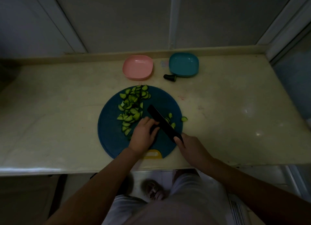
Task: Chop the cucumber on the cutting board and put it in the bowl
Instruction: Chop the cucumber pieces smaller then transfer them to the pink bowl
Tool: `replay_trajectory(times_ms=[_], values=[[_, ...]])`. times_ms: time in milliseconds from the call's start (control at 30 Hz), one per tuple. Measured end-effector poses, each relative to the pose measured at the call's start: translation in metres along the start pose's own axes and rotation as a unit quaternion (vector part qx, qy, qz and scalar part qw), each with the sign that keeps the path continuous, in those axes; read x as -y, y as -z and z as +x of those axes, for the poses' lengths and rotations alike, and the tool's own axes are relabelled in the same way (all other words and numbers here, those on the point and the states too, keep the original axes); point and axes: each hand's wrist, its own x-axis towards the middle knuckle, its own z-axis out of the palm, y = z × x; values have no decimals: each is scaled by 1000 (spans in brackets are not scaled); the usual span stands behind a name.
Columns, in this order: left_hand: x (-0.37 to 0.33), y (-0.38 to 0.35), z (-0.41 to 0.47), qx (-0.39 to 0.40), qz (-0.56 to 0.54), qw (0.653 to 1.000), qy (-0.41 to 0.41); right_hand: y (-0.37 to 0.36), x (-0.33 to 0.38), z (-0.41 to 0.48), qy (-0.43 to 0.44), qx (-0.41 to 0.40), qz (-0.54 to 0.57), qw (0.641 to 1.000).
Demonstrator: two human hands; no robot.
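Note:
A round blue cutting board (111, 134) lies on the counter with a heap of half-moon cucumber slices (133, 107) on its far left part. My right hand (190, 145) grips the handle of a black knife (161, 122), whose blade slants across the board. My left hand (143, 134) sits curled on the board just left of the blade, over a dark cucumber piece that is mostly hidden. A few slices (170, 119) lie right of the blade, and one slice (184, 119) sits at the board's right rim.
A pink bowl (138, 67) and a teal bowl (184, 64) stand at the back of the pale counter (235, 107). A dark cucumber end (170, 77) lies in front of the teal bowl. The counter's front edge runs just below the board's yellow handle (154, 154).

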Motion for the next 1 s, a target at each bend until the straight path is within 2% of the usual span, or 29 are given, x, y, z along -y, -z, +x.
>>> replay_trajectory(times_ms=[100,433,1000], values=[[3,2,-5,14,13,1000,-19,1,-2,-1,-5,-3,9,1000],[3,0,-5,-2,-8,1000,11,8,-2,-8,-11,-3,52,999],[4,0,-5,-3,-12,1000,2,9,1,-7,1,8,20,1000]])
